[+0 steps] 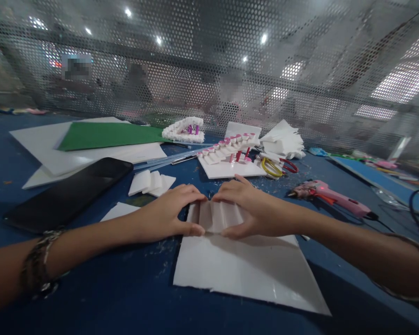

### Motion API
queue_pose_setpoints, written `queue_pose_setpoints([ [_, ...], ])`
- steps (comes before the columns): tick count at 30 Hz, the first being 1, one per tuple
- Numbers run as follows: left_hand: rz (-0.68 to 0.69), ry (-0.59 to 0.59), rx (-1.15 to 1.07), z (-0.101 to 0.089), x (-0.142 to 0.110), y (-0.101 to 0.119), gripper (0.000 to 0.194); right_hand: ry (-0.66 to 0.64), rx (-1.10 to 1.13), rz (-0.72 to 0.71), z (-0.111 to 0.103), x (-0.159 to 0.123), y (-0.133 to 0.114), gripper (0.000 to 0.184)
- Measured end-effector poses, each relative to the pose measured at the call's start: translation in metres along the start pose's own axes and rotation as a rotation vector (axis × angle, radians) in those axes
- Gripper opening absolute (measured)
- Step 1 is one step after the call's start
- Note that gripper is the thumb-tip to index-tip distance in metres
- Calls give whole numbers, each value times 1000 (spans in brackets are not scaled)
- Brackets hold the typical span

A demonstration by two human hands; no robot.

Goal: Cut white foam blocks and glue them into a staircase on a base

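Note:
A row of folded white foam pieces [214, 216] lies along the far edge of a white foam sheet [244, 265]. At its left end, my left hand [172, 211] pinches the row with thumb nearest me and fingers on the far side. From the right, my right hand [253, 207] grips the same pieces between thumb and fingers. My palms partly hide both ends of the row. Just beyond my hands stands a white model staircase [219, 153] with pink trim and red posts on a white base.
A pink glue gun [335, 195] lies at right, its cord trailing. Scissors [272, 167] rest beside the staircase. At left are a black phone [73, 193], small white foam pieces [150, 182] and a green sheet [108, 136]. A perforated metal screen [195, 60] stands behind.

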State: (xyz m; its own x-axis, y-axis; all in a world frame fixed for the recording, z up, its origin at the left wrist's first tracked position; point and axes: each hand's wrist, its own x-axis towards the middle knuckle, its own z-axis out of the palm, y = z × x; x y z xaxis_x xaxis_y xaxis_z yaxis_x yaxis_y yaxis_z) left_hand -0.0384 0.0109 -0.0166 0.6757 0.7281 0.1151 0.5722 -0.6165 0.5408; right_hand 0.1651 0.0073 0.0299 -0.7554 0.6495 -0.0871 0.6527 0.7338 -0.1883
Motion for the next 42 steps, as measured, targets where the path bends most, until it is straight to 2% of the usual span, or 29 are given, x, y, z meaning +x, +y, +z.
queue_pose_setpoints([
  [13, -24, -10, -11, -1, 0, 3, 52, 84, 45, 67, 8, -1, -3, 53],
  [19, -9, -1, -1, -1, 1, 3, 50, 170, 22, 129, 15, -1, -12, 44],
  [23, -9, -3, 8, -1, 2, 2, 49, 163, 11, 167, 15, 1, -15, 40],
  [28, -3, 5, 4, -1, 2, 1, 50, 139, 33, 33, 12, 4, -5, 46],
  [31, -1, 7, 4, 0, 1, 1, 50, 111, 27, -1, 10, 4, -2, 46],
  [42, -13, -12, 102, -1, 1, 0, 55, 95, 2, 75, 10, 1, -10, 52],
])
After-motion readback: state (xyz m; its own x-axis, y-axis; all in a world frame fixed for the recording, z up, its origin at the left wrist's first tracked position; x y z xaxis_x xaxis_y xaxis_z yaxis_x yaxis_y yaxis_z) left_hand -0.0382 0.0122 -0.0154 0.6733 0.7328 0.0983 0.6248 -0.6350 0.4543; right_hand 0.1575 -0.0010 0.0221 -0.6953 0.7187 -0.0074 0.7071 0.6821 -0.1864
